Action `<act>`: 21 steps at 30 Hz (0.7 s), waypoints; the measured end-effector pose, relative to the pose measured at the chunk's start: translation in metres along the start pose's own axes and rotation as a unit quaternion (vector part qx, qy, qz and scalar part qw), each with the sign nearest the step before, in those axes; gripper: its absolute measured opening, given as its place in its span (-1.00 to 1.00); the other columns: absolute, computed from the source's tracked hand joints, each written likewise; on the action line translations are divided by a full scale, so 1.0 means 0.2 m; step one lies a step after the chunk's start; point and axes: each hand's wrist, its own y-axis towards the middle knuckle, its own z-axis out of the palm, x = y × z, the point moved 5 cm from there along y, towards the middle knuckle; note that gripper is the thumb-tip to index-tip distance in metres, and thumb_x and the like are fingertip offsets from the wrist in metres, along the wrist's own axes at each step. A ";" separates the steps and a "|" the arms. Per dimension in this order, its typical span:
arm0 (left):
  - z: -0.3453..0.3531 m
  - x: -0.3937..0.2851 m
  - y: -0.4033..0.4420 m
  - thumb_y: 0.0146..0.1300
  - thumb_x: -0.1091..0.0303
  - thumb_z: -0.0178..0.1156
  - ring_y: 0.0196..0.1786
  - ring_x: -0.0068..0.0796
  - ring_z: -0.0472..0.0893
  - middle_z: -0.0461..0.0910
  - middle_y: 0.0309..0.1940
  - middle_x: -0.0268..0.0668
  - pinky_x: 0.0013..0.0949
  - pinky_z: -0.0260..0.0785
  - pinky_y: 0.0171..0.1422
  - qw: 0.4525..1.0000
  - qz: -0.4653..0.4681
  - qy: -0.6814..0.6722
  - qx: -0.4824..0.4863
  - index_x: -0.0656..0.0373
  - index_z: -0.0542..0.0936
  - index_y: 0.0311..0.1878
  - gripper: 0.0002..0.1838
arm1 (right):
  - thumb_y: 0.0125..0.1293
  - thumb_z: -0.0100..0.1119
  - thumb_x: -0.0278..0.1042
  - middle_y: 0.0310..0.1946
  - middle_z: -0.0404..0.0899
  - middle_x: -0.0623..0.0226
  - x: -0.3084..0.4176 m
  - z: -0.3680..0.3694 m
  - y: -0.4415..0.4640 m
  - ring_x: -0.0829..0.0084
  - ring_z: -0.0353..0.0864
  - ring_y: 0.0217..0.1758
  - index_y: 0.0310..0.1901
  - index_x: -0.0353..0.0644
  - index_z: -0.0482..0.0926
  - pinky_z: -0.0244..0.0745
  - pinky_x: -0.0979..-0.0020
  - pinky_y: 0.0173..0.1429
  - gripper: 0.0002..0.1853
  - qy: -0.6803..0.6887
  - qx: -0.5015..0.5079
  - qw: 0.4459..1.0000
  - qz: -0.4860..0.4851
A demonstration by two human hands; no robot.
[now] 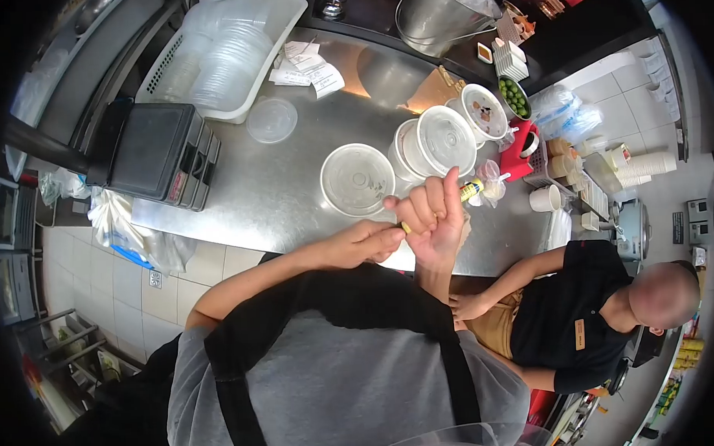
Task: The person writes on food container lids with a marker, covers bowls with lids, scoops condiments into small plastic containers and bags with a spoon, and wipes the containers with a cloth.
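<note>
My left hand (365,242) is closed in a pinch against my right hand (429,216), above the counter's near edge. A small yellow thing (406,227) shows between the two hands; its kind is hidden by the fingers. My right hand is curled, with one digit pointing up. Just past it is a yellow-labelled item (471,190); I cannot tell whether the hand touches it. Beyond the hands stand round white tubs with clear lids, among them a near tub (358,180) and a stacked tub (446,141). A farther tub (483,112) has dark bits showing on top.
On the steel counter (247,219) are a loose clear lid (272,120), paper slips (308,67), a basket of plastic containers (235,113) and a black drawer box (154,151). Green limes (513,97) sit at the back right. A co-worker (572,310) stands close on my right.
</note>
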 end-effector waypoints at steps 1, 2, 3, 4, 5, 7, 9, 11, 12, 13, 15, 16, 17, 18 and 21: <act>-0.01 -0.01 0.00 0.42 0.13 -0.19 -0.58 -0.70 0.10 0.10 -0.64 -0.55 -0.56 -0.01 -0.50 0.999 0.016 0.032 -0.013 0.16 0.33 -0.46 -0.63 | 0.44 -0.62 0.07 -0.87 -0.01 0.59 0.00 0.01 0.00 0.65 -0.09 -0.83 -0.70 0.03 0.09 0.40 0.31 -0.20 -0.44 -0.008 -0.034 0.999 -0.005; -0.02 -0.04 -0.01 0.39 0.13 -0.14 -0.57 -0.59 0.20 0.19 -0.63 -0.46 -0.47 0.05 -0.49 0.985 0.051 0.159 -0.047 0.18 0.35 -0.46 -0.64 | 0.45 -0.50 0.03 -0.85 0.00 0.57 0.01 0.02 0.01 0.65 -0.10 -0.82 -0.71 0.02 0.11 0.39 0.32 -0.22 -0.46 0.001 -0.021 1.000 -0.008; -0.03 -0.06 -0.01 0.35 0.12 -0.08 -0.55 -0.47 0.29 0.28 -0.62 -0.37 -0.39 0.12 -0.48 0.952 0.086 0.282 -0.082 0.21 0.36 -0.45 -0.64 | 0.45 -0.46 0.02 -0.85 -0.01 0.57 0.01 0.00 0.01 0.65 -0.11 -0.82 -0.71 0.03 0.11 0.39 0.32 -0.22 -0.47 0.052 -0.022 0.998 -0.015; -0.04 -0.09 -0.03 0.32 0.12 -0.03 -0.54 -0.36 0.39 0.37 -0.61 -0.27 -0.30 0.19 -0.47 0.901 0.118 0.400 -0.116 0.23 0.37 -0.45 -0.64 | 0.45 -0.42 0.00 -0.85 -0.02 0.57 0.02 -0.04 0.00 0.65 -0.13 -0.82 -0.71 0.03 0.11 0.39 0.33 -0.21 -0.48 0.103 -0.022 0.994 -0.021; -0.03 -0.11 -0.04 0.29 0.12 0.02 -0.52 -0.24 0.49 0.46 -0.60 -0.18 -0.22 0.25 -0.46 0.834 0.147 0.510 -0.150 0.25 0.39 -0.44 -0.64 | 0.45 -0.39 -0.02 -0.85 -0.03 0.56 0.04 -0.06 0.00 0.65 -0.14 -0.82 -0.71 0.03 0.10 0.39 0.33 -0.21 -0.48 0.154 -0.024 0.987 -0.027; -0.08 -0.12 -0.10 0.22 0.12 0.09 -0.37 -0.04 0.52 0.51 -0.48 -0.06 -0.12 0.29 -0.38 0.808 0.113 0.548 -0.187 0.25 0.40 -0.39 -0.66 | 0.43 -0.30 -0.04 -0.83 -0.02 0.55 0.44 -0.12 -0.05 0.65 -0.13 -0.80 -0.71 0.00 0.11 0.36 0.35 -0.26 -0.50 0.046 -0.029 0.976 -0.210; -0.20 -0.08 -0.17 0.22 0.12 0.09 -0.37 -0.03 0.51 0.49 -0.47 -0.07 -0.14 0.30 -0.35 0.805 0.102 0.529 -0.248 0.24 0.39 -0.34 -0.67 | 0.39 -0.22 0.04 -0.79 0.07 0.51 0.75 -0.13 -0.15 0.60 0.02 -0.76 -0.69 -0.05 0.20 0.31 0.37 -0.31 -0.49 0.000 -0.001 0.929 -0.369; -0.46 -0.06 -0.19 0.21 0.17 0.12 -0.37 -0.08 0.47 0.44 -0.41 -0.06 -0.21 0.30 -0.28 0.788 0.004 0.508 -0.348 0.23 0.32 -0.23 -0.68 | 0.31 -0.23 0.22 -0.72 0.21 0.43 0.71 0.01 -0.09 0.51 0.19 -0.66 -0.61 -0.13 0.33 0.33 0.34 -0.29 -0.43 -0.036 -0.190 0.887 -0.419; -0.57 0.01 -0.17 0.20 0.21 0.12 -0.30 -0.02 0.47 0.43 -0.38 -0.01 -0.17 0.29 -0.22 0.804 -0.001 0.475 -0.357 0.27 0.27 -0.20 -0.66 | 0.27 -0.24 0.31 -0.68 0.27 0.39 0.68 0.04 -0.08 0.47 0.28 -0.60 -0.57 -0.17 0.39 0.34 0.33 -0.28 -0.38 -0.051 -0.284 0.851 -0.439; -0.66 0.09 -0.16 0.19 0.25 0.12 -0.23 0.04 0.47 0.42 -0.35 0.04 -0.12 0.28 -0.16 0.820 -0.008 0.442 -0.364 0.31 0.23 -0.18 -0.64 | 0.23 -0.29 0.39 -0.60 0.35 0.34 0.62 -0.03 -0.02 0.44 0.34 -0.49 -0.48 -0.20 0.44 0.36 0.31 -0.20 -0.32 -0.107 -0.186 0.916 -0.340; -0.76 0.20 -0.13 0.13 0.35 0.11 -0.29 0.01 0.46 0.40 -0.36 0.02 -0.15 0.28 -0.18 0.843 0.015 0.416 -0.340 0.31 0.20 -0.16 -0.65 | 0.17 -0.38 0.50 -0.52 0.45 0.30 0.40 -0.19 0.10 0.44 0.44 -0.37 -0.34 -0.26 0.49 0.42 0.36 -0.24 -0.19 -0.162 -0.087 0.968 -0.170; -0.78 0.22 -0.12 0.11 0.39 0.11 -0.31 0.00 0.45 0.38 -0.37 0.01 -0.17 0.28 -0.19 0.854 0.028 0.403 -0.329 0.31 0.19 -0.15 -0.65 | 0.14 -0.38 0.52 -0.47 0.49 0.26 0.24 -0.29 0.15 0.44 0.50 -0.37 -0.26 -0.30 0.48 0.42 0.48 -0.35 -0.15 -0.136 -0.080 0.985 -0.076; -0.79 0.21 -0.12 0.08 0.42 0.10 -0.33 -0.03 0.44 0.38 -0.38 -0.01 -0.18 0.29 -0.20 0.860 0.025 0.387 -0.331 0.31 0.19 -0.16 -0.66 | 0.16 -0.53 0.52 -0.40 0.55 0.14 0.09 -0.33 0.19 0.33 0.59 -0.38 -0.23 -0.33 0.51 0.54 0.45 -0.25 -0.09 -0.161 -0.124 0.978 -0.039; -0.79 0.19 -0.12 0.06 0.44 0.09 -0.35 -0.07 0.44 0.37 -0.39 -0.02 -0.19 0.29 -0.22 0.867 0.020 0.371 -0.334 0.31 0.20 -0.16 -0.67 | 0.23 -0.48 0.43 -0.34 0.55 0.15 -0.05 -0.33 0.22 0.28 0.61 -0.31 -0.22 -0.34 0.51 0.57 0.47 -0.23 -0.15 -0.209 -0.124 0.970 0.005; -0.81 0.18 -0.15 0.04 0.47 0.08 -0.37 -0.20 0.44 0.37 -0.41 -0.06 -0.23 0.29 -0.24 0.887 -0.007 0.339 -0.315 0.30 0.22 -0.17 -0.68 | 0.31 -0.06 -0.02 -0.32 0.53 0.21 -0.29 -0.46 0.28 0.46 0.56 -0.44 -0.28 -0.33 0.50 0.48 0.57 -0.38 -0.57 -0.332 -0.065 0.941 -0.003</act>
